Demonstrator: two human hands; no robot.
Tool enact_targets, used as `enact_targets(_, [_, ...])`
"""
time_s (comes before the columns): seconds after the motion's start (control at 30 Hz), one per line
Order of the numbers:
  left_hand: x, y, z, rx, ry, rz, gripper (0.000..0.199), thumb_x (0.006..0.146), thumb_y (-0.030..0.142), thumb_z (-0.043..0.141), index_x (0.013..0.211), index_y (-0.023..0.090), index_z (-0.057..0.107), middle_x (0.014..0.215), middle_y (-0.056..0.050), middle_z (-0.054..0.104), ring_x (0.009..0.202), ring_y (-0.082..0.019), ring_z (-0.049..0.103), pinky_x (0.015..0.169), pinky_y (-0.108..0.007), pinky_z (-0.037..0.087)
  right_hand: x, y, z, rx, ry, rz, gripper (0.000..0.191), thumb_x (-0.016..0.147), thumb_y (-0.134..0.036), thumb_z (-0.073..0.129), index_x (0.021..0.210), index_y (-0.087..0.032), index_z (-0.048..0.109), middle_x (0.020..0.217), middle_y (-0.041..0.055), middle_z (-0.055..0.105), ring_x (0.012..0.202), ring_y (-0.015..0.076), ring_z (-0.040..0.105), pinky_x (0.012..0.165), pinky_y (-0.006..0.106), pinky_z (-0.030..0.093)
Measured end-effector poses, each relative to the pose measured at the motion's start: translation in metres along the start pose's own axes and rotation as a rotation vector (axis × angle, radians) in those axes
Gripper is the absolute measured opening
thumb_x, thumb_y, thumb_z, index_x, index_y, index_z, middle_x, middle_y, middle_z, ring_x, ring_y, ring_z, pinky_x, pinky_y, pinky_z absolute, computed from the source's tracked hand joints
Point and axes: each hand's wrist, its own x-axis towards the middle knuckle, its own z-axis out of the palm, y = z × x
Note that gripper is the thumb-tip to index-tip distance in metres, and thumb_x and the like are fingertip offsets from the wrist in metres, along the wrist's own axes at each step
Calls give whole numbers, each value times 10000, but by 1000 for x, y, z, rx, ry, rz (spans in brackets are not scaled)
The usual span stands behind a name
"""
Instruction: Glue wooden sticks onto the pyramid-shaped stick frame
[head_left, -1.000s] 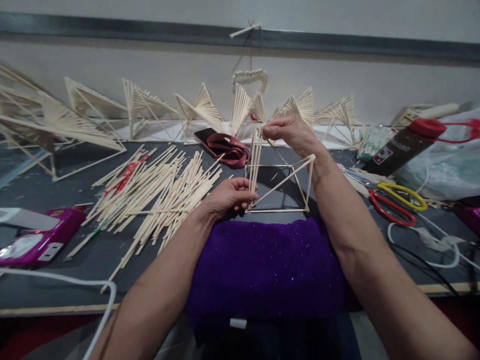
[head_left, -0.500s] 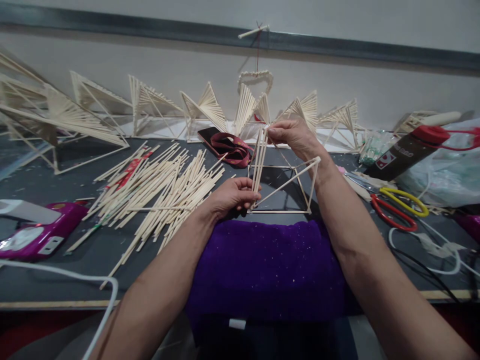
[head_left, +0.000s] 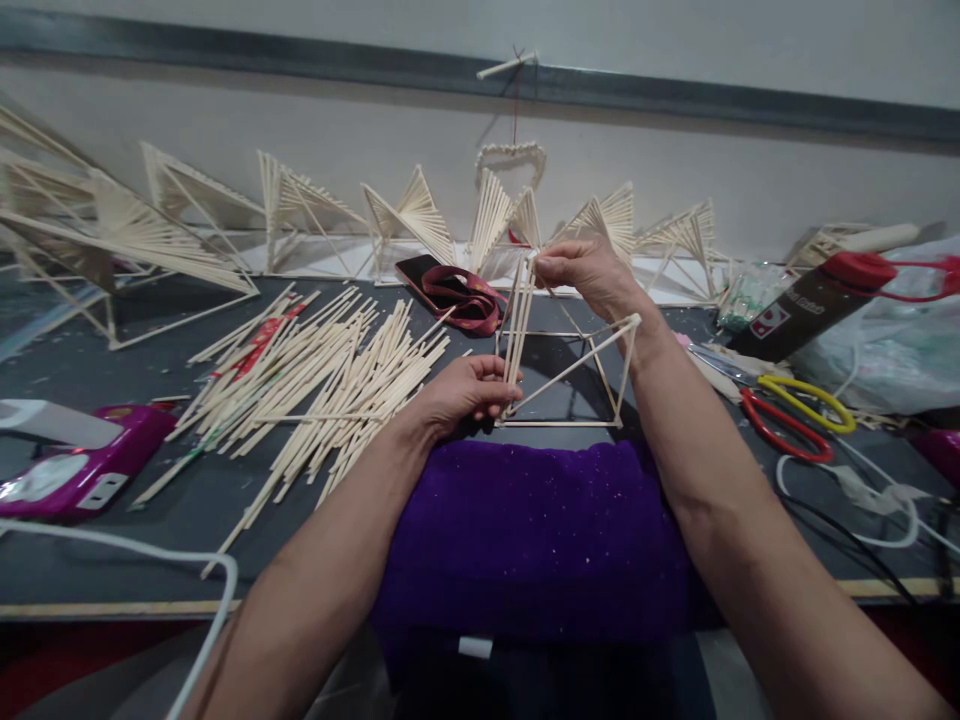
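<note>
A frame of thin wooden sticks (head_left: 571,424) stands on the dark tabletop in front of me, with several near-upright sticks (head_left: 517,320) along its left side. My left hand (head_left: 480,390) pinches the lower ends of these sticks near the frame's front left corner. At their upper ends my right hand (head_left: 581,265) is closed, thumb and fingertips together on the stick tops. Its forearm passes behind the frame's raised right corner (head_left: 634,322). Left of my left hand lies a loose pile of wooden sticks (head_left: 330,380).
Finished stick models (head_left: 416,215) line the wall. A phone with a red strap (head_left: 465,295) lies behind the frame. To the right are scissors (head_left: 784,425), a dark bottle (head_left: 795,310) and cables. A purple device (head_left: 97,460) sits at left; purple cloth (head_left: 532,540) covers the front edge.
</note>
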Motion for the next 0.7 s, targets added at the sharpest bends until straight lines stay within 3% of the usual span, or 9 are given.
enact_targets(0.23, [1,-2,-1,-15,2,9,230,665,169,762,863,135,649,681,-20,662,415,-31,477,366,-164,263,-3,0,-2,43,-47,43,312,683,-437,790,729,-138,715,636,2,630,585,93,532,604,234,456])
enact_targets(0.43, [2,-3,-1,-24,-18,6,239,671,182,775,868,141,646,639,-1,640,409,-32,470,366,-164,257,0,4,-2,92,-93,51,314,712,-430,773,663,-145,651,582,-17,574,529,76,456,536,215,402])
enact_targets(0.7, [2,-1,0,-12,-18,-4,234,672,174,767,873,142,651,693,-19,674,413,-31,485,361,-162,272,0,3,1,153,-77,82,288,687,-383,792,711,-129,656,603,-7,609,533,71,491,523,202,392])
